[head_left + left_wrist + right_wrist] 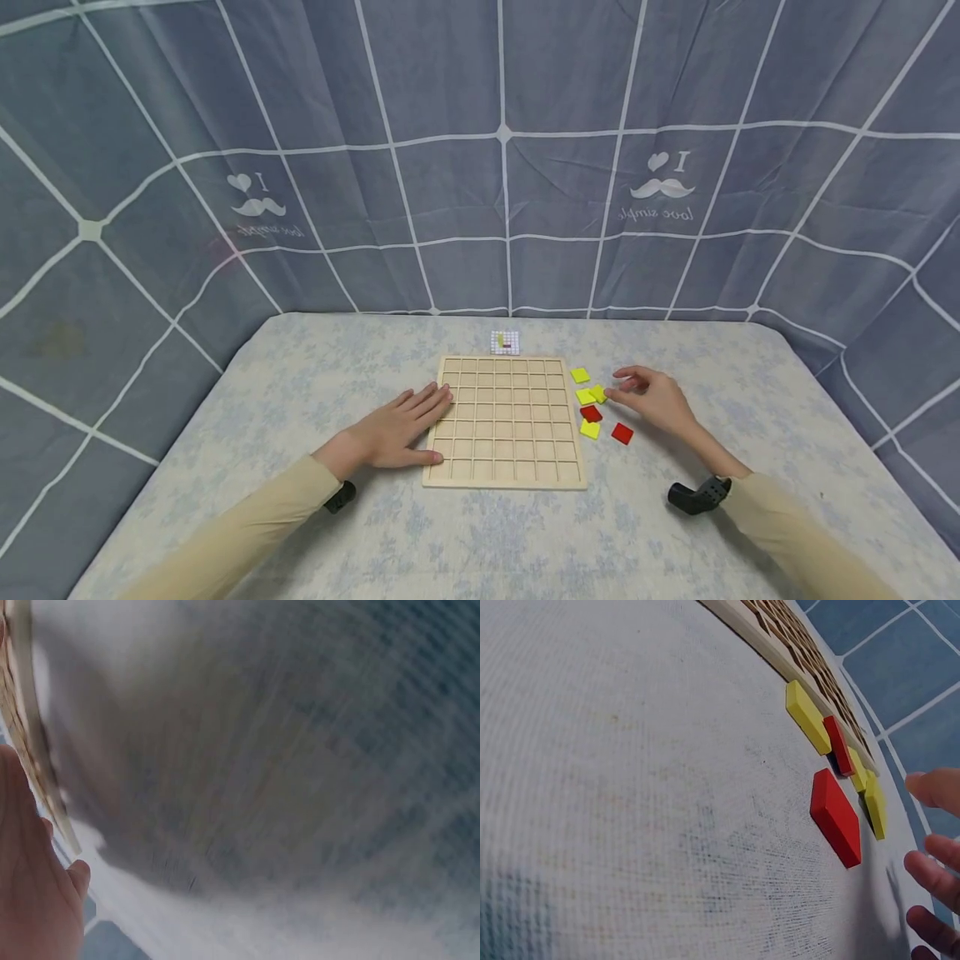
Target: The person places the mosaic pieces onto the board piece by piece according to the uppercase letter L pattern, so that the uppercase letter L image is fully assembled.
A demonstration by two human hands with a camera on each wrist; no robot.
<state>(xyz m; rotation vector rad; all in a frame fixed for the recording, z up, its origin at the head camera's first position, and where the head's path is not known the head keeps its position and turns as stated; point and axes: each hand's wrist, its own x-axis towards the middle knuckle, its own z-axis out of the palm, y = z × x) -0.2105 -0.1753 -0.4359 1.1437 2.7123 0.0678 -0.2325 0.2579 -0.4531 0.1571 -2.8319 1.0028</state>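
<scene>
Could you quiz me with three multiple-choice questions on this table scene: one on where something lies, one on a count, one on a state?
1. Where do the loose tiles lie relative to the wooden grid board?
A. On it
B. To its right
C. To its left

2. How many red tiles show?
A. Two
B. Five
C. None

3. The left hand is:
A. Clenched in a fist
B. Flat against the board's left edge
C. Holding a tile

Answers: 1 B, the tiles sit near the right hand. 2 A, one red tile and another. 3 B, its fingers lie straight.
</scene>
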